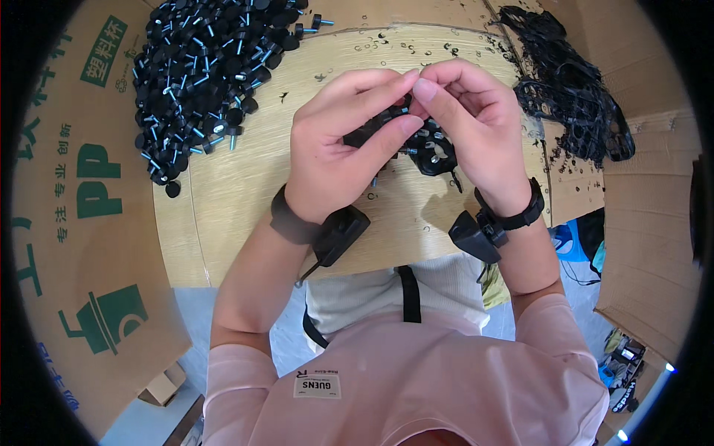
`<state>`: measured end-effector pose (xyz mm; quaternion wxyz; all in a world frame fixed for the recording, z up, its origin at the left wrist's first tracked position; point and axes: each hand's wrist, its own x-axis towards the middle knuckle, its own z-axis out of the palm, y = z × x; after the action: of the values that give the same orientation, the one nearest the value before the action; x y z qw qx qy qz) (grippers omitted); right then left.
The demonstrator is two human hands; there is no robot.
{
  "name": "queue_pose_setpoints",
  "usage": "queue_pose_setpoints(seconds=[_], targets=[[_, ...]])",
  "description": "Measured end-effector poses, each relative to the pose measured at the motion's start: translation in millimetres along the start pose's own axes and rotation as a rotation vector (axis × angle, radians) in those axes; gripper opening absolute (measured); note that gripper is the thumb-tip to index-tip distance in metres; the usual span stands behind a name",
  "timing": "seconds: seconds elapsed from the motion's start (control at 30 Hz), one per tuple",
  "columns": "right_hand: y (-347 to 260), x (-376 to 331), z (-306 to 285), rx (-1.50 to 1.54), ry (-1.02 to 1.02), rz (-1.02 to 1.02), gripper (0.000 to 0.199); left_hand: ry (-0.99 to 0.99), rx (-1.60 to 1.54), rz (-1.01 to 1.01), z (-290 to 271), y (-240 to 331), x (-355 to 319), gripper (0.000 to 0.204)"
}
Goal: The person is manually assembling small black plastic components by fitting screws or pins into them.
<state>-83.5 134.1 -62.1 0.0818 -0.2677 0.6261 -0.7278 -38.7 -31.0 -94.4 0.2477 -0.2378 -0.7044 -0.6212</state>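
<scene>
Both hands meet above the table, fingertips close together. My left hand (335, 137) is closed in a pinch, its thumb stretched toward the right hand. Opposite it, my right hand (480, 123) pinches too, with thumb against curled forefinger. Whatever lies between the fingertips is too small or hidden to name. Below and between the hands shows a cluster of black pieces with metal screw shanks (433, 154), partly covered by the fingers; I cannot tell whether it is held or rests on the table. A large heap of black round-headed screws (204, 74) lies at the far left.
A tangle of black plastic strips (576, 100) lies at the far right. Tiny black scraps (439, 50) are scattered over the wooden tabletop (253, 215). Cardboard walls (97, 223) stand at both sides. A black device (343, 236) is strapped to my left wrist, another (478, 236) to my right.
</scene>
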Motion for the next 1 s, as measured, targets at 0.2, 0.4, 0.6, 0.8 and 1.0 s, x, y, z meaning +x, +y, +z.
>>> queue_pose_setpoints(seconds=[0.2,0.4,0.6,0.8,1.0], targets=[[12,14,-4,-0.206,0.060,-0.062,0.011,0.018,0.273,0.007,4,3,4,0.042],[28,39,-44,-0.301,0.068,-0.064,0.016,-0.028,0.451,-0.033,-10,-5,10,0.031],[43,32,-57,-0.624,-0.312,-0.072,0.021,-0.155,0.385,-0.259,-1,-22,2,0.031],[44,38,-69,-0.580,-0.130,0.154,0.015,-0.230,0.479,-0.296,3,-22,0,0.025],[37,34,-72,-0.538,0.022,0.230,0.018,-0.304,0.522,-0.257,7,-19,4,0.019]])
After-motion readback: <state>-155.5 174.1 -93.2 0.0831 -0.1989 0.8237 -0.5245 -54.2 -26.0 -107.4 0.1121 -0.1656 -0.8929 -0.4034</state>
